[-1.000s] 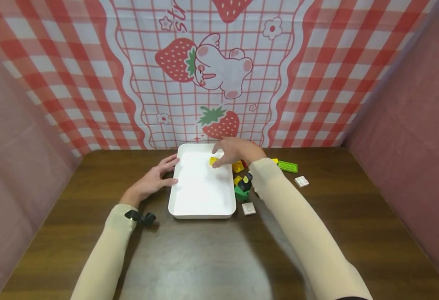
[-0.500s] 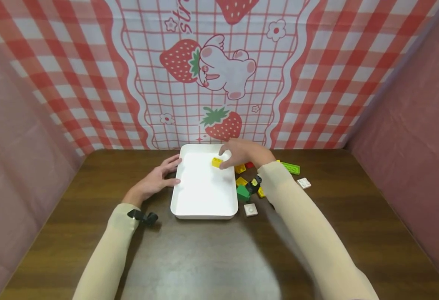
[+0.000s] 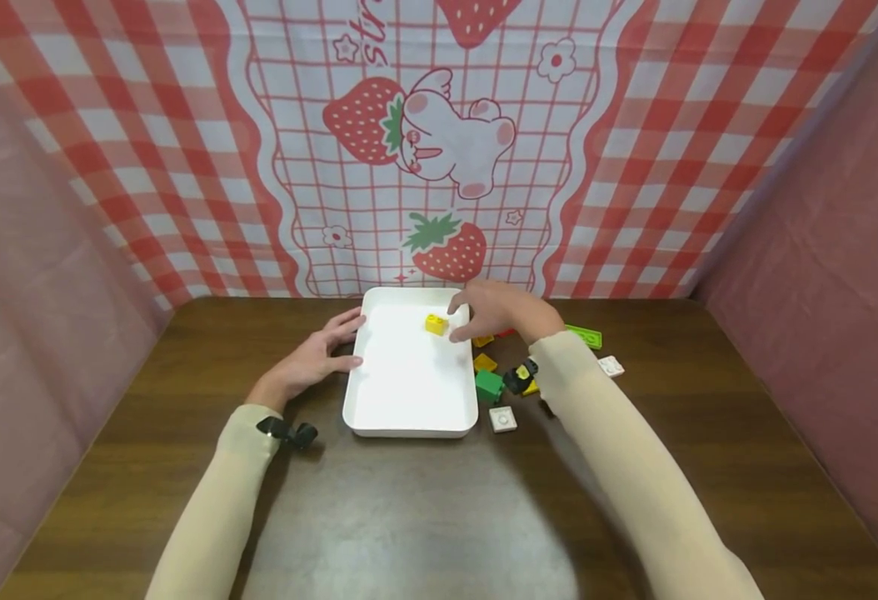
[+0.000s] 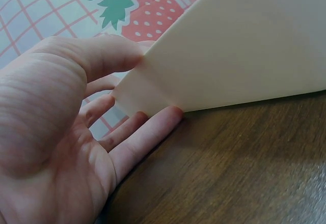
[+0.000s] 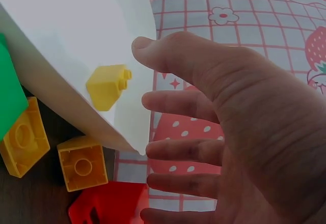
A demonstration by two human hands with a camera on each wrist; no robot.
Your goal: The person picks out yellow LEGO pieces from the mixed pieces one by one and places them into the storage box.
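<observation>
1 brick (image 3: 436,324) in the tray (image 3: 401,396), toward its far right corner: brace the wall lightly with the straight-fingered left hand (image 3: 307,357), lifting the right hand (image 3: 495,308), wide and empty, clear without nudging.

A shallow white rectangular tray (image 3: 409,383) lies flat near the table's (image 3: 409,517) far edge, long sides running front to back. A small yellow brick (image 3: 436,324) sits inside, studs upward, toward the tray's far right corner.
</observation>
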